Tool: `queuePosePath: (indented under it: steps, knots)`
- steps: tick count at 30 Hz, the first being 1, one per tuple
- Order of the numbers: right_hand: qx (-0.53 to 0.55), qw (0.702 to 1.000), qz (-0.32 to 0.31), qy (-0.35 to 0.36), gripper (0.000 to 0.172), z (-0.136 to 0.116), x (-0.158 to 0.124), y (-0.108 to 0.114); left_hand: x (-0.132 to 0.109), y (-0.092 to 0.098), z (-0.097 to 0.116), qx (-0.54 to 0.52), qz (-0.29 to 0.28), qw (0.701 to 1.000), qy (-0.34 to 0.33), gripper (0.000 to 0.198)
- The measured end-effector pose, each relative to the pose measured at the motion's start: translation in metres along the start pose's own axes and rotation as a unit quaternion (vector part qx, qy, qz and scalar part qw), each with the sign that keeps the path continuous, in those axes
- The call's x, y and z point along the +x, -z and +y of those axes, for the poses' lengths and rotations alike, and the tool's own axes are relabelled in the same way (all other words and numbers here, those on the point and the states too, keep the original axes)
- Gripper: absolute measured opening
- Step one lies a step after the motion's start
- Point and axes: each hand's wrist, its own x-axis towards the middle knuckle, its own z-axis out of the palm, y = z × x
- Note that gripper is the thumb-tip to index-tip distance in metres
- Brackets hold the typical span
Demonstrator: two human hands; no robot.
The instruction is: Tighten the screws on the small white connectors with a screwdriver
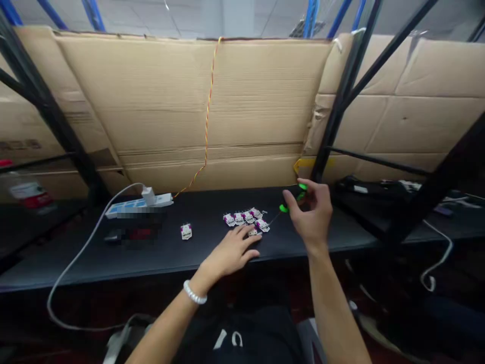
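Observation:
My right hand (313,215) grips a screwdriver (283,208) with a bright green and dark handle. Its thin shaft slants down left, toward a small white part with purple bits (262,225); whether the tip touches it I cannot tell. Palm down on the black tabletop, my left hand (232,251) has its fingers spread, the fingertips over another white part (253,232) that they partly hide. Several similar white-and-purple parts (238,218) lie close together just beyond those fingertips. One more such part (186,231) lies apart, to the left.
A power strip (161,200) with a white plug and cable (88,238) lies at the back left. Cardboard (159,101) walls the far side, a twisted yellow-red wire (207,121) hanging down it. Black metal posts (339,108) stand at both sides. A bottle (30,194) is far left.

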Motion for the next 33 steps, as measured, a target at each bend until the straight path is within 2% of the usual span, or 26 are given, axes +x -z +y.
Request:
queuePosePath:
  steps: [7,18,27,33]
  knots:
    - [-0.009,1.0,0.004,-0.001,0.035,0.001,0.004,0.005,0.012,0.004,0.008,0.018,-0.011,0.999,0.025,0.051]
    - [-0.006,1.0,0.004,-0.004,0.036,0.0,0.004,0.007,0.013,0.004,0.01,0.039,-0.015,0.998,0.042,0.053]
    - [-0.005,1.0,0.003,-0.006,0.036,0.002,0.003,0.007,0.01,0.007,0.015,0.021,-0.026,0.999,0.027,0.053]
    - [-0.005,1.0,-0.001,-0.002,0.036,0.001,0.004,0.007,0.014,0.002,0.012,0.023,-0.02,0.999,0.021,0.055]
